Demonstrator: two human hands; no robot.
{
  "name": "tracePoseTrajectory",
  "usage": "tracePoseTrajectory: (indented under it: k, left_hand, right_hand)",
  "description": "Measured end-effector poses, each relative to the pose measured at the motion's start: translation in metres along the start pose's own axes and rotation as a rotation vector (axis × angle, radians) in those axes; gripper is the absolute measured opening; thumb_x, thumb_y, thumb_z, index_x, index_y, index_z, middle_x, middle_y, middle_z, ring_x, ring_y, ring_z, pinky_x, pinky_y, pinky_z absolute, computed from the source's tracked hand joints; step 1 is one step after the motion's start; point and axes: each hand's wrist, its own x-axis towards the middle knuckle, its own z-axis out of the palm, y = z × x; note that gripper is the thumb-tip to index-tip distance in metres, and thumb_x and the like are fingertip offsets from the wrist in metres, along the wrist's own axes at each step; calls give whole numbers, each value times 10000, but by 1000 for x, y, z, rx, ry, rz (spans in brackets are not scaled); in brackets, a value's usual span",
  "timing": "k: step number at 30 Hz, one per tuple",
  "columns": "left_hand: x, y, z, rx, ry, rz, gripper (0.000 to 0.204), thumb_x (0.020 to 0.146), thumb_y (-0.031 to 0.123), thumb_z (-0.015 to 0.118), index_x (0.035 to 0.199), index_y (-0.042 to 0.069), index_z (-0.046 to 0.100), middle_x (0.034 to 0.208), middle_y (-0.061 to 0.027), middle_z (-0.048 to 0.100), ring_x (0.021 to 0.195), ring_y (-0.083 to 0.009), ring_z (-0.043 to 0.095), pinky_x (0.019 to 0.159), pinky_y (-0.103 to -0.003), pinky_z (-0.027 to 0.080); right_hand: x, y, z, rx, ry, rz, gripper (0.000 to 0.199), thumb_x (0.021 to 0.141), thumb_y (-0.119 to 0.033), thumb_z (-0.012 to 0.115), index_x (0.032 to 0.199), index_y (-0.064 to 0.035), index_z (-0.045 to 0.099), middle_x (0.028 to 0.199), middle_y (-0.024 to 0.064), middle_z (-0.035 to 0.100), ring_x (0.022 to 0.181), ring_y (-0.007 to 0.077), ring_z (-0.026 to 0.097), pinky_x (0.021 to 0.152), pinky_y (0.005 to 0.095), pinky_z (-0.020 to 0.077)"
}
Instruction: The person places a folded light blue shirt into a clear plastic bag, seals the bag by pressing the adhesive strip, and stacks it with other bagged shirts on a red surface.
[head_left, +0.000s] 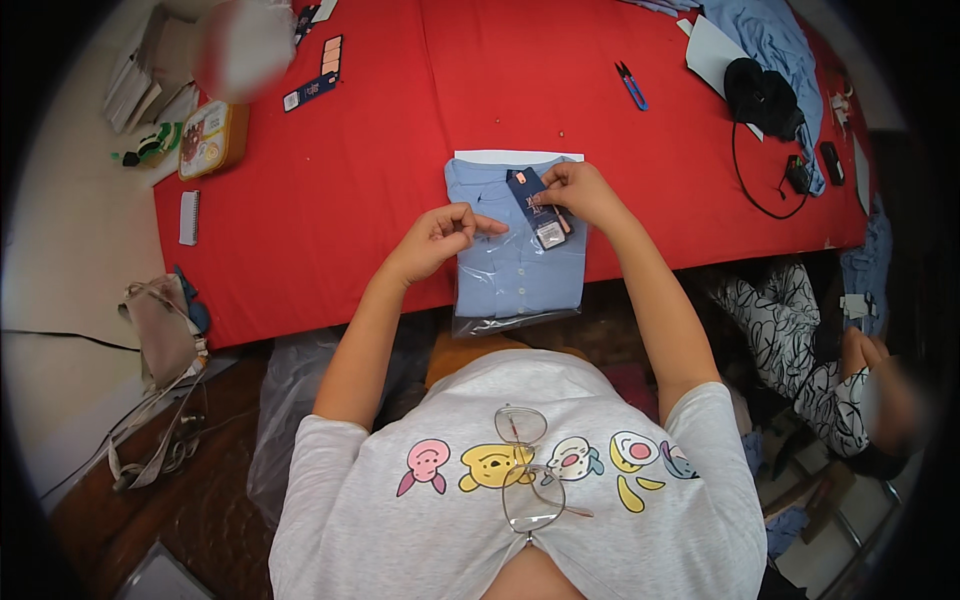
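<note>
A folded light-blue button-up shirt (490, 270) lies at the table's near edge in a clear plastic bag (500, 325), whose lower end hangs slightly over the edge. A strip of white card or flap (515, 156) shows along its top. My right hand (585, 195) pinches a dark navy hang tag (538, 215), tilted over the shirt's upper right. At the shirt's left side is my left hand (447, 238). Its index finger stretches toward the tag, the other fingers are loosely curled, and I see nothing in them.
On the red-covered table (380, 150) lie blue thread snips (632, 87), another navy tag (310, 92), a small notepad (189, 218) and a yellow-edged case (213, 140). A black cap-like item (760, 95) with a cable sits at right. Another person in patterned trousers (780, 320) is at lower right.
</note>
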Motion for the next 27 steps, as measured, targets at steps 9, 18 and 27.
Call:
tracePoseTrajectory:
  k: [9, 18, 27]
  left_hand:
    - [2, -10, 6, -18, 126, 82, 159, 1003, 65, 571, 859, 94, 509, 1202, -158, 786, 1077, -141, 672, 960, -336, 487]
    - [-1, 0, -18, 684, 314, 167, 96, 980, 108, 660, 974, 42, 590, 1433, -145, 667, 1367, -308, 570, 1186, -472, 389]
    - [44, 5, -46, 1180, 129, 159, 148, 982, 193, 574, 992, 52, 618, 1673, -177, 437, 1568, -335, 381, 1300, -594, 187]
  right_hand:
    - [12, -7, 1, 136, -208, 69, 223, 876, -207, 866, 874, 5, 796, 755, 50, 728, 559, 92, 580, 552, 255, 482]
    - [-49, 0, -34, -371, -303, -143, 186, 806, -235, 893, 833, -74, 802, 1304, 100, 707, 1130, 264, 640, 960, 397, 530]
    - [-22, -5, -39, -527, -35, -385, 134, 802, -150, 879, 781, -91, 761, 1609, 88, 536, 1475, 318, 452, 1087, 424, 487]
